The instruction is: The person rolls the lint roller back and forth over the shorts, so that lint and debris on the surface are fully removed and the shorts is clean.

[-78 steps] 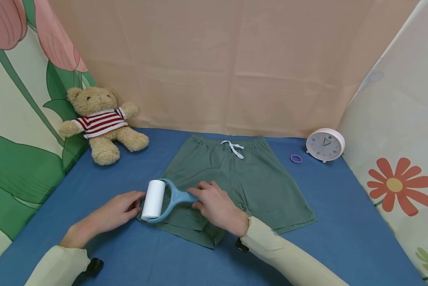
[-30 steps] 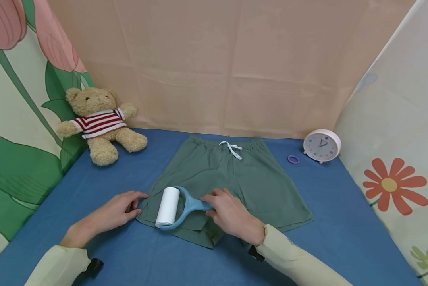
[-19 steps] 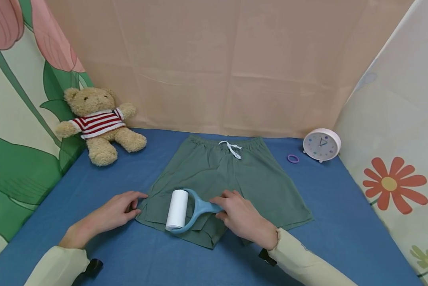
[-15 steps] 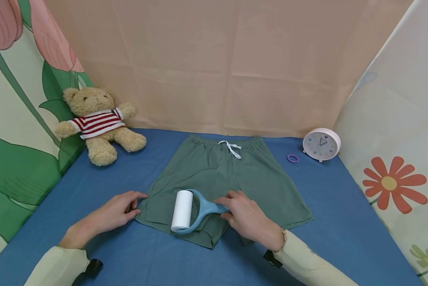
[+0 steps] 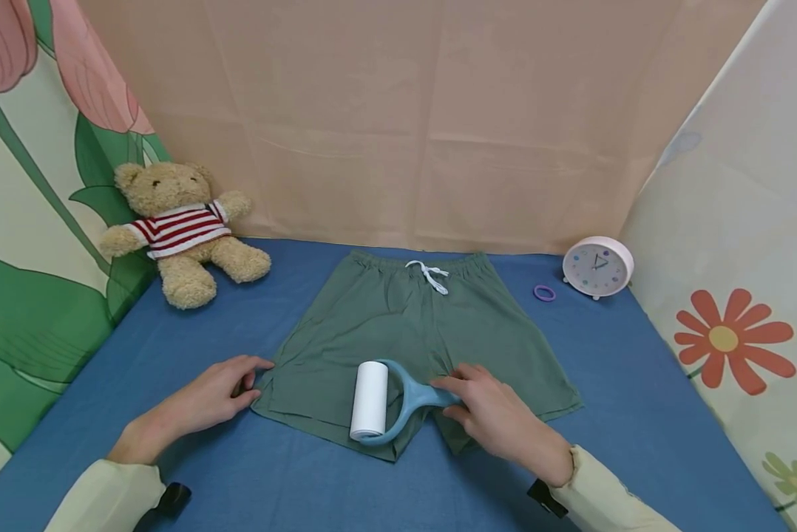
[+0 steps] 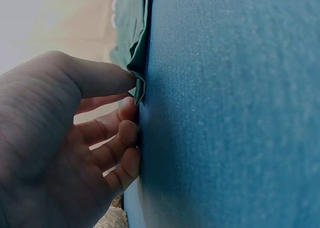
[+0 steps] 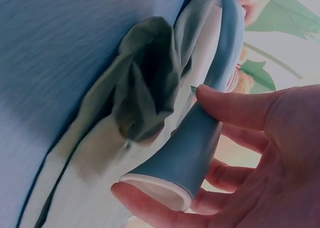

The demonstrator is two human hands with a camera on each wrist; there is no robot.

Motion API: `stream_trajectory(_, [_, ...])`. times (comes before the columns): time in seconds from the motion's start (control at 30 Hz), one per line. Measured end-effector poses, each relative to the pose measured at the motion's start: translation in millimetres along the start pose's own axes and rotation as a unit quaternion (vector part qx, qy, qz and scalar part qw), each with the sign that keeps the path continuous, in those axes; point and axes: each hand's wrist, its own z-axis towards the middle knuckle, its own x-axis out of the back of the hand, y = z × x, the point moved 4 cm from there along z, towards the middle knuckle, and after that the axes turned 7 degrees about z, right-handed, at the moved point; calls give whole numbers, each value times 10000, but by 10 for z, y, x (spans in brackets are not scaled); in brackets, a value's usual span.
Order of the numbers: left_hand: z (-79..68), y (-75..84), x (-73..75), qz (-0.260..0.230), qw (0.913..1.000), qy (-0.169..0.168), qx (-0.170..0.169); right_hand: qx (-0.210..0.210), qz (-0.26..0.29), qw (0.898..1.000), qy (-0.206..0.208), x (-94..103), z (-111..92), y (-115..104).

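Note:
Dark green shorts [image 5: 478, 325] with a white drawstring lie spread on the blue cloth. My right hand [image 5: 498, 417] holds the blue handle of a lint roller [image 5: 370, 399]; its white roll lies against the lower part of the left leg. In the right wrist view, thumb and fingers wrap the handle [image 7: 185, 148], above a bunched fold of the shorts [image 7: 145, 82]. At the left leg's hem corner rests my left hand [image 5: 215, 395], index finger and thumb apart and touching the fabric. The left wrist view shows the thumb [image 6: 107, 77] against the hem edge [image 6: 138, 87].
A teddy bear [image 5: 182, 236] in a striped top sits at the back left. At the back right stand a pale pink clock [image 5: 597, 267] and a small purple ring [image 5: 543, 293]. A beige backdrop [image 5: 345, 125] and printed side walls enclose the blue surface [image 5: 292, 488].
My right hand has drawn the lint roller rightward across the left leg, from near its outer edge toward the inner leg. The left hand has stayed at the hem corner.

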Motion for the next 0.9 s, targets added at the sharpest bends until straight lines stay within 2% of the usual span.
stream_trajectory(0.37, [11,10,16,-24,10000,-13,-19,-30,-272,9996,76,109,-220,205])
stream_trajectory(0.77, [-7,27,22,-1,10000,-53,21,93,-535,9983,229,298,-370,486])
stream_trajectory(0.9, [0,24,21,-14,10000,-86,14,4,-556,9980,293,342,-420,581])
